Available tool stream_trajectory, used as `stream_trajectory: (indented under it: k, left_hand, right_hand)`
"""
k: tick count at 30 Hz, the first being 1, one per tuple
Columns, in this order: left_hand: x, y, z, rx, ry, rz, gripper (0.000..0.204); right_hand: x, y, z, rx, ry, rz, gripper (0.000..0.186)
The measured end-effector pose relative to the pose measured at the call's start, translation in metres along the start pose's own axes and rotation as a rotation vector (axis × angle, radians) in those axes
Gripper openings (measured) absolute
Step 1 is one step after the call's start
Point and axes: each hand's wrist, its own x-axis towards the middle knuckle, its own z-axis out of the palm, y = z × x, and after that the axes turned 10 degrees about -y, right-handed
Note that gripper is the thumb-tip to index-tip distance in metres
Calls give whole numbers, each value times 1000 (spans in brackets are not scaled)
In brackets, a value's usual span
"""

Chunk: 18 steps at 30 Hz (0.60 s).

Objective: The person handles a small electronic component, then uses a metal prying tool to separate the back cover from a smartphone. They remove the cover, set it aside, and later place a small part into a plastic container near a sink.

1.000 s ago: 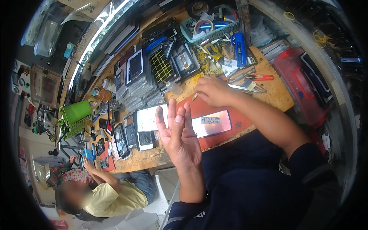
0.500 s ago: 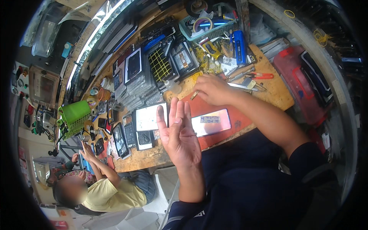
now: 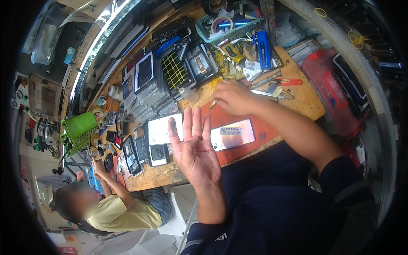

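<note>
My left hand (image 3: 196, 157) is raised palm up above the bench's near edge, fingers stretched out and apart, thumb folded across the palm. It holds nothing. Behind its fingers lies a phone (image 3: 236, 137) with a shiny pale pink back and a handwritten label, on the red mat (image 3: 267, 123). My right hand (image 3: 233, 98) rests over the mat's far side with curled fingers. From them pokes a small brass-coloured piece (image 3: 213, 104); the rest of it is hidden.
Left of the mat are a white-screened tablet (image 3: 165, 129), stacked plastic-wrapped parts (image 3: 148, 100) and a clear bottle (image 3: 188, 94). Red-handled pliers (image 3: 289, 81), a blue tool (image 3: 264, 50) and a teal basket (image 3: 229, 36) lie farther back. A co-worker in yellow (image 3: 127, 214) sits at left.
My left hand has turned slightly and shifted left, its fingers spreading farther apart. The right hand stays nearly in place with the brass-coloured piece. The view has shifted slightly.
</note>
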Motion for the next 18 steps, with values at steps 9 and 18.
stream_trajectory:
  k: [9, 18]
  left_hand:
    - [1, 0, -1, 20, -6, -8, 79]
    - [-5, -5, -47, 522, -271, 66, 46]
  right_hand:
    - [0, -1, 0, 4, 15, -5, 12]
    - [-1, 1, 3, 17, 11, -28, 13]
